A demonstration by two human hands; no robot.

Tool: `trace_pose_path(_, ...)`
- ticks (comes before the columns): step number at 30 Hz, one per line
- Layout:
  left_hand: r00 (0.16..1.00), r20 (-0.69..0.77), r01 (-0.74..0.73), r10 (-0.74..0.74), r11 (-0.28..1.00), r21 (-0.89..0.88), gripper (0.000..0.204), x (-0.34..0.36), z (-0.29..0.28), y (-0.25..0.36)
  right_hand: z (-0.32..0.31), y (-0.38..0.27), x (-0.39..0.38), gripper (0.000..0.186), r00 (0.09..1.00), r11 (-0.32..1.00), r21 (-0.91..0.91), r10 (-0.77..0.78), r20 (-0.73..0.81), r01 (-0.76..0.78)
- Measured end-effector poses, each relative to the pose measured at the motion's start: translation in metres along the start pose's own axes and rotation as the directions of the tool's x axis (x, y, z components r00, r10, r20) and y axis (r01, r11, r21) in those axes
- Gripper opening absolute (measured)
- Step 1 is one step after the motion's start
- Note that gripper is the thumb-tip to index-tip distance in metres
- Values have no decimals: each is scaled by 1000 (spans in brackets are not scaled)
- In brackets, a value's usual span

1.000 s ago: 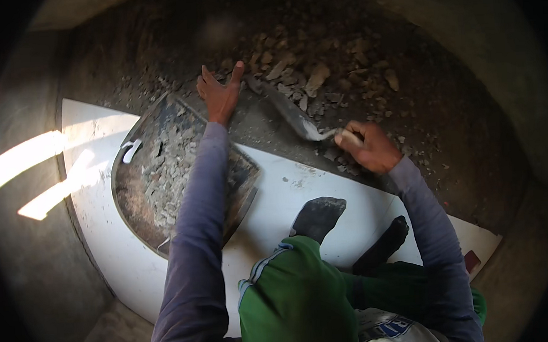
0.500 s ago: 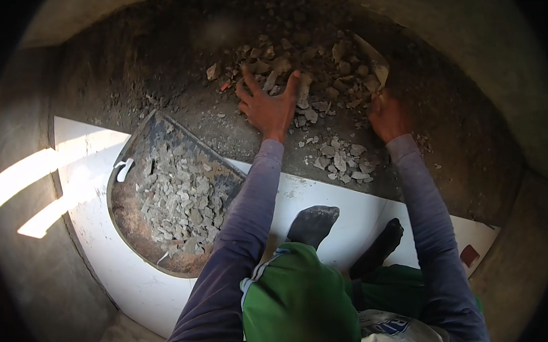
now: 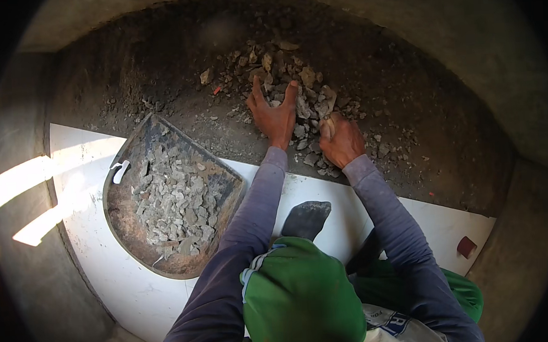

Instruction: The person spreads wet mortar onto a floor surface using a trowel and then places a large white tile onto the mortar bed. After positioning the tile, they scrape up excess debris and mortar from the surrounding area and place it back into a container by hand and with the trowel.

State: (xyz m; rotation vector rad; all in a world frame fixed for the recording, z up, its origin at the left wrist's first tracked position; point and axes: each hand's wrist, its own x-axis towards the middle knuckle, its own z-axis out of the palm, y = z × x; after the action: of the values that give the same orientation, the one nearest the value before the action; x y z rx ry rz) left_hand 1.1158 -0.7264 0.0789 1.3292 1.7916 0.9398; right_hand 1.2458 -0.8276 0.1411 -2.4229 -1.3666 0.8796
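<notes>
A heap of grey and brown rubble (image 3: 268,63) lies on dark dirt ahead of me. My left hand (image 3: 274,118) is spread against the heap's near side, thumb and fingers apart, with broken pieces around the fingertips. Close to its right, my right hand (image 3: 342,139) is closed around the pale grip of a flat, trowel-like tool (image 3: 326,101). The tool's blade stands among the chunks; dust and hand partly hide it, so its exact kind is unclear. Between my hands lie loose grey pieces (image 3: 305,107).
At the left, a worn dark scoop-shaped pan (image 3: 125,234) holds many grey chips, with a small white piece (image 3: 121,171) at its rim. White flooring (image 3: 138,305) borders the dirt (image 3: 435,175). A dark red object (image 3: 466,247) lies at right. Plastered walls (image 3: 18,258) surround the space.
My right hand has swept the tool leftward, toward my left hand, pushing rubble closer together. The left hand has shifted slightly right and stays spread.
</notes>
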Motion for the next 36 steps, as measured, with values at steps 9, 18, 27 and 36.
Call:
trace_pose_path(9, 982, 189, 105, -27, 903, -416, 101, -12, -16, -8, 7, 0, -28, 28, 997, 995, 88, -51, -51, 56)
trace_pose_path(18, 951, 309, 200, 26, 708, -677, 82, -8, 0, 31, -38, -16, -37, 31, 992, 997, 40, -65, -105, 70)
trace_pose_path(27, 992, 80, 5, 99, 601, -799, 80, -1, -78, 52, -52, -81, -65, 20, 874, 885, 83, -431, -225, 458)
trace_pose_path(36, 900, -369, -26, -230, 818, -575, 74, -55, -310, -42, 41, -187, -150, 29, 676, 693, 166, -721, 152, 702)
